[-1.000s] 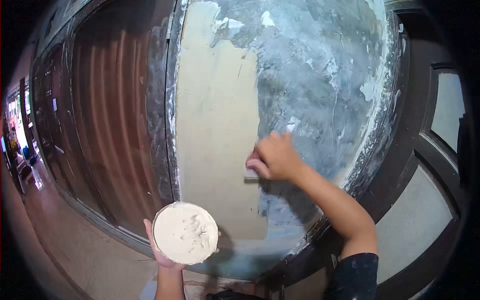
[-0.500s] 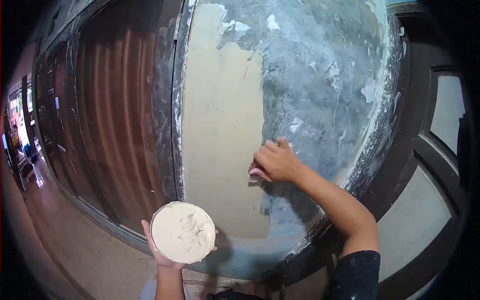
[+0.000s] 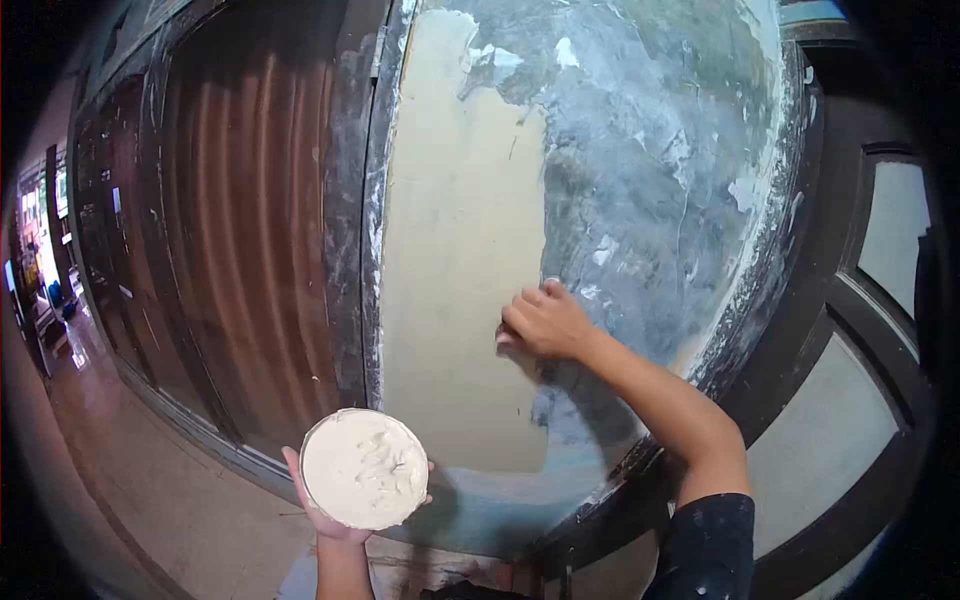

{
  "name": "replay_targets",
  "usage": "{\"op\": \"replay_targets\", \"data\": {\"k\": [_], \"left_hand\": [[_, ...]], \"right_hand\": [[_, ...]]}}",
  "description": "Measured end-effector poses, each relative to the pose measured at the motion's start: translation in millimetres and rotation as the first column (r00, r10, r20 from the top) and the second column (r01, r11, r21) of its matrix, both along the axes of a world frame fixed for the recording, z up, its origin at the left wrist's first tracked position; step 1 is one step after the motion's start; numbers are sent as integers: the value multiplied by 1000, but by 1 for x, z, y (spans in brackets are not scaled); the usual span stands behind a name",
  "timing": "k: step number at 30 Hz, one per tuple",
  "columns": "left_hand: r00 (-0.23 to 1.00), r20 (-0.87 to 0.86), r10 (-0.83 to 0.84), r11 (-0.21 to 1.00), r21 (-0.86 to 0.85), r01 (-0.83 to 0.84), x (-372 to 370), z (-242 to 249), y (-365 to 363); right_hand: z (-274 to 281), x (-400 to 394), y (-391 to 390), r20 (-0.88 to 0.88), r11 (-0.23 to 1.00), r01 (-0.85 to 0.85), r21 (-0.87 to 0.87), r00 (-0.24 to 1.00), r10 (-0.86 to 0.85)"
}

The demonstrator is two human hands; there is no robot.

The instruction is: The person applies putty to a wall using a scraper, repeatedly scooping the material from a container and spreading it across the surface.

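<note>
My left hand (image 3: 338, 522) holds up a round container of cream-coloured paste (image 3: 364, 468) from below, its fingers around the sides. The paste has ridges and dents on its right half. My right hand (image 3: 545, 322) is closed at the right edge of a smooth cream coat (image 3: 460, 250) on the wall. A small piece of a tool shows under its fingers, mostly hidden by the hand. Right of the coat, the bare wall (image 3: 640, 180) is mottled blue-grey with white patches.
A dark wooden frame with brown curtain-like folds (image 3: 240, 230) stands to the left. On the right is a dark door with pale panels (image 3: 830, 440). The tiled floor (image 3: 190, 500) shows at lower left, with a bright opening (image 3: 40, 230) at the far left.
The wall appears shifted slightly right in view. My right hand has turned a little, and the tool edge below it shows less. The container stays in nearly the same place.
</note>
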State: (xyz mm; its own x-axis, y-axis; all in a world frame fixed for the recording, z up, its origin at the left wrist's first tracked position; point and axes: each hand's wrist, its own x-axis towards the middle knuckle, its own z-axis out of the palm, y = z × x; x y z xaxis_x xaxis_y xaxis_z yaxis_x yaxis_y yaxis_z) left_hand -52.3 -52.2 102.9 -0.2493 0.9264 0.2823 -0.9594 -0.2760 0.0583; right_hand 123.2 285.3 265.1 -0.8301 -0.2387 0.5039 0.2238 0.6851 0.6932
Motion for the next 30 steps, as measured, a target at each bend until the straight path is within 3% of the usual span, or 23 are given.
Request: {"op": "replay_targets", "data": {"k": [1,3,5,8,9,10,11,13,16,17,18,21,22,24,26,29,30], "left_hand": [[1000,-22,3,1000,19,-3,-3,-2,1],[999,-35,9,999,46,-7,-2,-1,1],[998,-64,28,1000,6,-28,-1,-1,0],[994,-101,49,999,3,-49,-3,-2,-3],[996,-70,49,999,20,-48,-3,0,-6],[996,-68,50,999,24,-48,-5,-2,-6],[997,-54,46,999,8,-46,-8,-4,-8],[998,-39,45,999,-12,-45,-8,-7,-10],[999,-31,8,1000,29,-7,-8,-4,-7],[999,-33,7,1000,25,-6,-8,-4,-5],[999,-38,4,1000,17,-3,-7,-4,-3],[999,-53,-3,999,41,5,-5,-3,-2],[998,-63,-14,999,41,16,-5,-4,-2],[997,-68,-21,998,50,24,-6,-6,-2],[995,-102,-8,999,40,12,-7,-8,-2],[997,-80,-10,1000,-12,9,-4,-1,-5],[990,-144,6,1000,8,-5,-6,-2,-2]], "right_hand": [[14,-9,-2,-58,1000,8,-16,998,-9],[69,-21,-9,-387,999,42,-13,921,-43],[116,-24,-18,-680,998,14,54,733,27],[107,-17,-22,-621,992,-122,7,777,100],[88,-11,-32,-396,990,-66,-125,918,11],[62,-8,-33,-218,986,-8,-167,975,-29],[31,-6,-21,-74,996,-67,-59,995,63],[3,-6,-11,157,999,25,33,987,-30],[58,-19,-1,-293,998,25,63,956,-6],[90,-19,-18,-473,1000,6,-27,881,-18],[108,-22,-17,-640,1000,-14,21,768,24],[114,-18,-4,-670,999,-6,35,742,28],[101,-14,-19,-504,999,-41,-17,863,27],[54,-12,-31,-129,990,-49,-135,991,31],[5,-19,-7,180,997,-72,30,981,66],[30,-38,10,51,986,-97,134,995,91],[56,-43,3,-119,993,-51,109,991,64]]}}
